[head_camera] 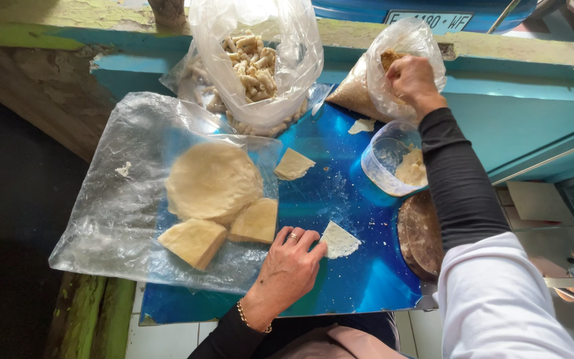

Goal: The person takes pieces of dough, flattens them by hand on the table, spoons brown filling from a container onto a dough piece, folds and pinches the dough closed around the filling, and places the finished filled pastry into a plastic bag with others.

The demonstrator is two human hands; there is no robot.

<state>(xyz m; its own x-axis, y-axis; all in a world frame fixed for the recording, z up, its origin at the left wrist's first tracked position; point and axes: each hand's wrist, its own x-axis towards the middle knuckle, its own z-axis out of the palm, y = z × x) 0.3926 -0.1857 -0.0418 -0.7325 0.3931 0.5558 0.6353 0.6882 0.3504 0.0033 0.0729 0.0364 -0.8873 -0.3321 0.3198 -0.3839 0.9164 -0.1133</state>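
My left hand [288, 266] rests on the shiny blue board [340, 279], fingertips touching a thin triangular wrapper sheet [339, 240]. My right hand [412, 78] reaches into a clear plastic bag of brownish filling [367, 93] at the back right, fingers pinched on some of the filling. Left of my left hand, a round stack of pale wrappers [212, 181] and two wedge-shaped stacks [195, 240] [255, 221] lie on a clear plastic sheet [111, 219]. Another triangular wrapper [292, 165] lies on the board near the middle.
A clear bag of finished pale rolls [252, 66] stands open at the back. A small clear tub with paste [393, 163] and a round wooden piece [420, 233] sit under my right arm. A green and blue wooden ledge [533, 53] runs behind. Tiled floor lies below.
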